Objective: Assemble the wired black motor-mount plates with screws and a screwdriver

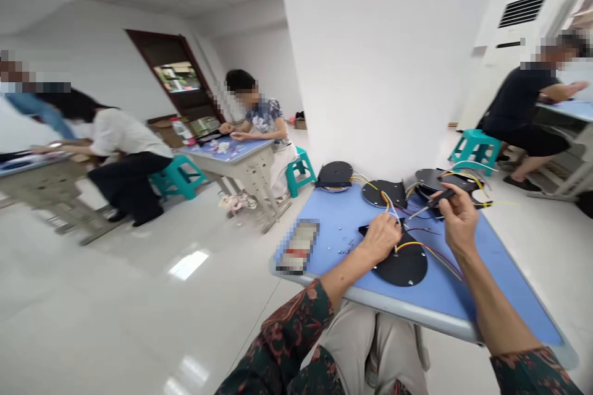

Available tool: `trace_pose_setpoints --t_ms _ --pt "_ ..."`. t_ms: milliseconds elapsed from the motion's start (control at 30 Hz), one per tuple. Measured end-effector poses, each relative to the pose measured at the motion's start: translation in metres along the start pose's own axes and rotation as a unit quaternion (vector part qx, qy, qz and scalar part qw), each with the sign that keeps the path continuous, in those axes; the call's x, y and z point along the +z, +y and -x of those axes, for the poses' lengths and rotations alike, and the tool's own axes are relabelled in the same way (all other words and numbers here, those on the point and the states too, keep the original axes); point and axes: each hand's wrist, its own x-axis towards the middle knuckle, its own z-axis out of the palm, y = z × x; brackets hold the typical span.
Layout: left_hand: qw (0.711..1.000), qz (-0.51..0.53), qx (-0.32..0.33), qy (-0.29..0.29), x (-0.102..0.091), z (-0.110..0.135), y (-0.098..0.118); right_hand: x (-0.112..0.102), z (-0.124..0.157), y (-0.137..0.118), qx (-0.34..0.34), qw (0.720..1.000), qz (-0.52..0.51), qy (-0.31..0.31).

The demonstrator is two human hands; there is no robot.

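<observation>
- I read the black disc (403,266) as my landmark: it lies flat on the near part of the blue-topped table (512,299), with red and yellow wires (433,253) running across it and off its right side.
- I have the left hand (380,240) just above the disc's far edge, fingers curled and bunched together around thin pale wires. I cannot tell exactly what they pinch, as the hand hides the fingertips.
- I have the right hand (456,222) above and to the right of the disc, pinching a slim black-handled tool (440,198) between thumb and fingers, its thin metal tip toward the left hand.
- My judgement: a short grip on the tool and a firm left-hand hold would keep these fine wires from dragging.
- Beyond the disc lie three more black discs (384,194) with tangled wires that crowd the tool's tip; small metal screws (345,246) sit to its left.
- A blurred box (296,246) lies further left.
- Well past the disc, a seated co-worker (259,129) works at another desk (227,151).
- Two more co-workers (519,104) (130,148) sit further off on either side.
</observation>
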Motion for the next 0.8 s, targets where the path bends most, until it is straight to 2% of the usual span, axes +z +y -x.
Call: trace_pose_setpoints --t_ms 67,133,267,400,533,633,700,800 --pt "1.0 0.002 -0.024 0.014 -0.007 0.008 0.0 -0.001 -0.002 0.004 -0.011 1.0 -0.001 0.014" --pt "0.997 0.003 -0.076 0.028 -0.018 0.025 -0.002 -0.001 -0.004 0.008 -0.014 1.0 -0.008 0.018" --pt "0.979 -0.001 -0.201 0.023 -0.037 0.081 -0.011 -0.001 -0.004 0.011 -0.004 1.0 -0.01 0.024" --pt "0.956 -0.007 -0.292 -0.016 -0.029 0.123 -0.028 0.0 -0.003 0.007 -0.002 1.0 0.002 0.022" --pt "0.955 0.019 -0.294 -0.021 -0.013 0.133 -0.036 0.001 -0.001 0.005 0.003 1.0 0.012 0.013" --pt "0.958 0.059 -0.281 0.013 -0.01 0.143 -0.037 0.001 -0.002 0.007 0.001 1.0 0.016 0.011" --pt "0.952 0.073 -0.293 0.056 -0.012 0.16 -0.039 0.001 -0.002 0.007 0.001 1.0 0.016 0.014" --pt "0.921 0.024 -0.369 0.125 -0.016 0.195 -0.043 -0.001 -0.003 0.007 0.006 1.0 0.007 0.023"
